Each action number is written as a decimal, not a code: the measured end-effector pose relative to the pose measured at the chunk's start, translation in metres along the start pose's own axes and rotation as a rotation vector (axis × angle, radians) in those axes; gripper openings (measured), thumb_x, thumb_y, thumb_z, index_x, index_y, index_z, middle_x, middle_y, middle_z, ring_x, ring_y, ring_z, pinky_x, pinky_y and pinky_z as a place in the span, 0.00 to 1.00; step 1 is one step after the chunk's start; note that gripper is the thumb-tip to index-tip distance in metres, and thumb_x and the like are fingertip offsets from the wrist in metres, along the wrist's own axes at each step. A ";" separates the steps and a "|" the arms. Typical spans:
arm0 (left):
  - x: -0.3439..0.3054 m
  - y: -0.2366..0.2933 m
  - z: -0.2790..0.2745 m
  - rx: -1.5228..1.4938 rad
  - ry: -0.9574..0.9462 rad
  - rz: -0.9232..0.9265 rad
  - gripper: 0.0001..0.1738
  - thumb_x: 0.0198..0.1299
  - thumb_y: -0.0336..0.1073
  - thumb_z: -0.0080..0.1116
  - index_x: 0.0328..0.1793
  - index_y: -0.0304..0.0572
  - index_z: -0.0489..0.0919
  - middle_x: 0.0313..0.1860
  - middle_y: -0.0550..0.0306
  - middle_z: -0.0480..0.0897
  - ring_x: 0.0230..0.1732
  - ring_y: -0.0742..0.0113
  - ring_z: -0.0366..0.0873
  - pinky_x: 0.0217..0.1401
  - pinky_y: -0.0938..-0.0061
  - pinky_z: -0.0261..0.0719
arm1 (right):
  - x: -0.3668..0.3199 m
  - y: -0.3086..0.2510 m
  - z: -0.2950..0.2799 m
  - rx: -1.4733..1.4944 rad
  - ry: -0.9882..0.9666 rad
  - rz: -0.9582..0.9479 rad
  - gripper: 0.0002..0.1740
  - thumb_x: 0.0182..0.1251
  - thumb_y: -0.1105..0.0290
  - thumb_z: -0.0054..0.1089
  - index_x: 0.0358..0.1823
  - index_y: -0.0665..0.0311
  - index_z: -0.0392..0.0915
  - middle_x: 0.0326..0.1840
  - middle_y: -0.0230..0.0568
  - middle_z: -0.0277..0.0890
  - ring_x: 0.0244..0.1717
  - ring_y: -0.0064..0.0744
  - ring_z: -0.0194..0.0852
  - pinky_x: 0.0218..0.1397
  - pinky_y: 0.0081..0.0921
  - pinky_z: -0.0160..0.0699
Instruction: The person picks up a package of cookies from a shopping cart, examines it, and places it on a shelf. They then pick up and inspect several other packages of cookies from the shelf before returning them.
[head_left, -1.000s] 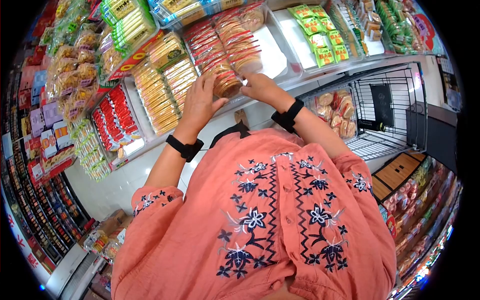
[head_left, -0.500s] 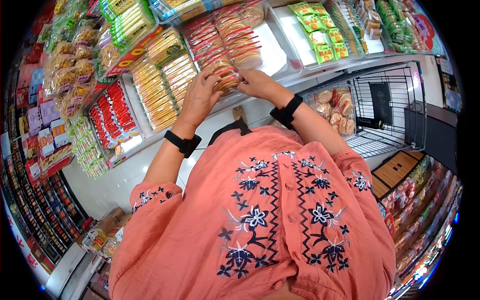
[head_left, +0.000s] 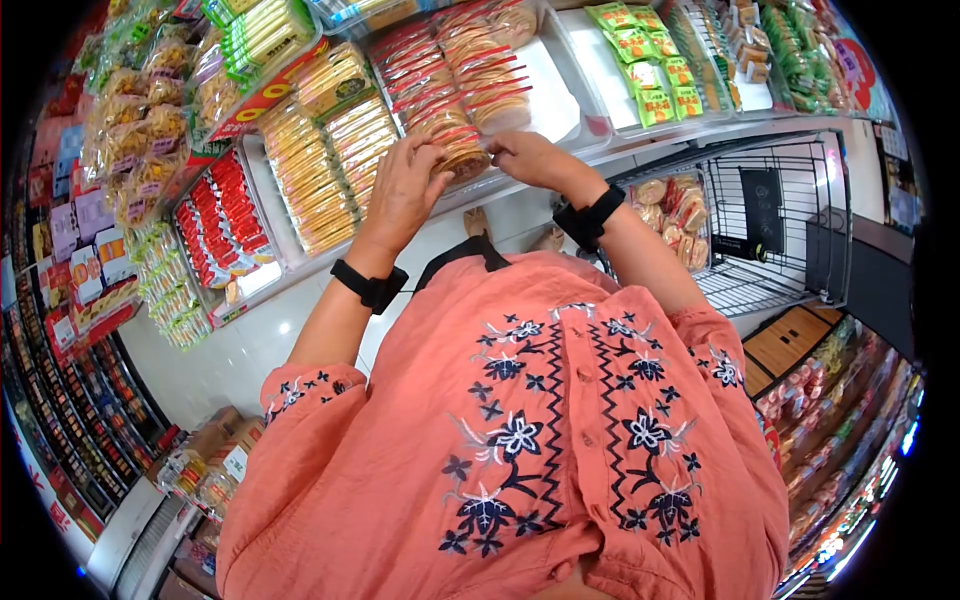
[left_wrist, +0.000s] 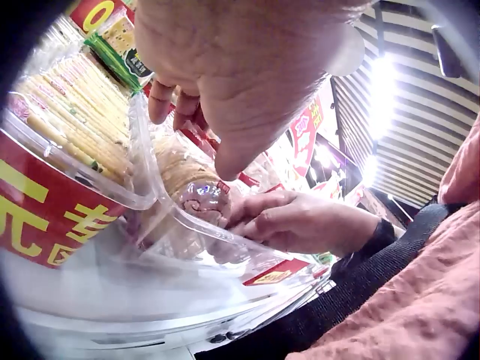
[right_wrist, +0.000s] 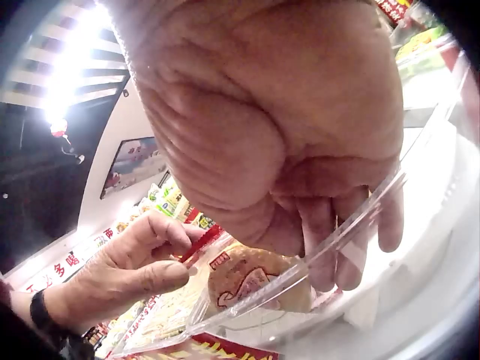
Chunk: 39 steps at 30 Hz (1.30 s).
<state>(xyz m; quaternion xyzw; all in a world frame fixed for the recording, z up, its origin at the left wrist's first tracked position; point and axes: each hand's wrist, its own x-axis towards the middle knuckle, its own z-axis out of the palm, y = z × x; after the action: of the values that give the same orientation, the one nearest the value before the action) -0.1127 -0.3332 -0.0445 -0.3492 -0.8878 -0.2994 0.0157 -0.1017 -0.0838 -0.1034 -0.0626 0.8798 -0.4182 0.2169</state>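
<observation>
Round biscuits in clear packets with red edges (head_left: pixel 418 82) stand in rows in a clear plastic bin. My left hand (head_left: pixel 403 195) is at the near end of the left row, fingers bent over the front packets. In the right wrist view, a packet's red edge (right_wrist: pixel 201 246) lies between the left thumb and fingers. My right hand (head_left: pixel 545 165) is at the row's right side, fingertips by the front packet; in the left wrist view its bent fingers touch the wrapper beside the front biscuit (left_wrist: pixel 202 201). The right wrist view hides part of its grip behind the bin's clear rim (right_wrist: pixel 360 225).
Bins of long yellow biscuits (head_left: pixel 300 190) and red packets (head_left: pixel 222 220) lie to the left, green packets (head_left: pixel 650 75) to the right. A wire cart (head_left: pixel 790 230) at the right holds a clear container of round biscuits (head_left: pixel 672 222). Bagged snacks (head_left: pixel 130 120) hang at the far left.
The right hand has shifted slightly right, and its forearm has moved with it. The left hand stays at the front packets, its fingers more bent than a second ago.
</observation>
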 end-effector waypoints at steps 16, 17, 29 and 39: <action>0.009 -0.003 0.001 0.045 -0.015 -0.033 0.13 0.59 0.31 0.68 0.49 0.44 0.80 0.57 0.49 0.77 0.57 0.45 0.76 0.59 0.57 0.75 | 0.000 0.002 -0.002 -0.062 0.052 0.011 0.17 0.64 0.68 0.56 0.52 0.64 0.83 0.47 0.58 0.84 0.51 0.56 0.83 0.55 0.41 0.80; 0.009 -0.002 0.000 0.045 -0.004 -0.030 0.13 0.59 0.31 0.68 0.50 0.44 0.80 0.57 0.49 0.78 0.57 0.45 0.76 0.59 0.56 0.75 | -0.004 0.005 -0.006 -0.040 0.090 0.002 0.17 0.64 0.67 0.57 0.52 0.64 0.83 0.47 0.58 0.84 0.51 0.55 0.83 0.56 0.41 0.80; 0.036 0.027 -0.003 0.005 -0.013 0.101 0.07 0.63 0.32 0.65 0.44 0.38 0.83 0.55 0.44 0.80 0.58 0.48 0.77 0.64 0.58 0.74 | -0.114 0.012 -0.089 0.869 0.292 0.101 0.21 0.76 0.64 0.52 0.63 0.70 0.74 0.54 0.45 0.84 0.53 0.32 0.85 0.59 0.26 0.81; 0.114 0.128 0.055 -0.484 -0.237 0.045 0.08 0.68 0.30 0.61 0.49 0.34 0.81 0.46 0.50 0.82 0.49 0.60 0.80 0.53 0.68 0.76 | -0.264 0.157 -0.070 1.196 1.014 0.386 0.18 0.76 0.66 0.53 0.59 0.71 0.74 0.53 0.50 0.84 0.48 0.38 0.87 0.52 0.31 0.88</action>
<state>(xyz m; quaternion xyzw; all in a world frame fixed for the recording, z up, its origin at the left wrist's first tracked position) -0.1084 -0.1599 0.0045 -0.3949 -0.7780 -0.4596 -0.1659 0.1162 0.1437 -0.0978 0.4143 0.4937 -0.7510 -0.1435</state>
